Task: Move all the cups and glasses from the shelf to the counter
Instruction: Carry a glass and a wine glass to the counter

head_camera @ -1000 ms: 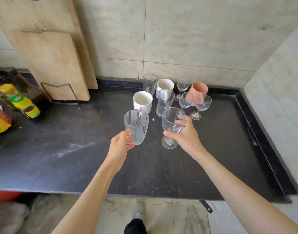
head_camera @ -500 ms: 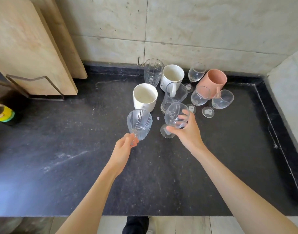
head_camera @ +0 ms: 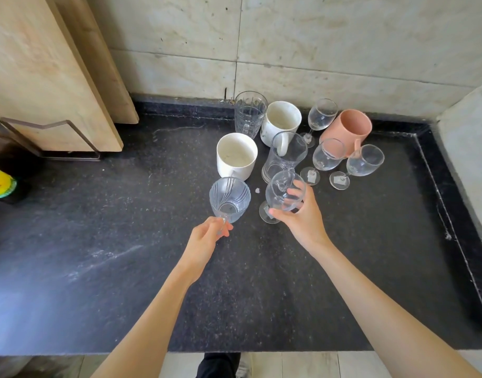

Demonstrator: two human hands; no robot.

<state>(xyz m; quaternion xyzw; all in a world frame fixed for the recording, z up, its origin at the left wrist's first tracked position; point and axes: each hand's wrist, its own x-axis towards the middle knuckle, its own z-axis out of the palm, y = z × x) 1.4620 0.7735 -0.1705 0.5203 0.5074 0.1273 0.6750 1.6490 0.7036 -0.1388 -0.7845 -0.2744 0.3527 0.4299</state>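
Note:
My left hand (head_camera: pixel 204 240) grips the base of a ribbed glass tumbler (head_camera: pixel 229 198), held tilted just over the black counter (head_camera: pixel 125 255). My right hand (head_camera: pixel 302 216) wraps the bowl of a stemmed wine glass (head_camera: pixel 285 193) whose foot rests on or just above the counter. Behind them stand two white mugs (head_camera: pixel 236 156) (head_camera: pixel 280 122), a patterned glass mug (head_camera: pixel 250 113), a clear tall glass (head_camera: pixel 287 154), a pink mug (head_camera: pixel 347 130) and three wine glasses (head_camera: pixel 322 118) (head_camera: pixel 328 156) (head_camera: pixel 364 162).
Wooden cutting boards (head_camera: pixel 43 77) lean on a wire rack at the back left. A yellow-labelled bottle (head_camera: pixel 0 184) sits at the far left. The tiled wall (head_camera: pixel 316 45) runs behind and a side wall (head_camera: pixel 469 148) closes the right.
Both hands have moved forward and down toward the group of cups, bringing the tumbler and wine glass low over the counter; the camera has tilted down.

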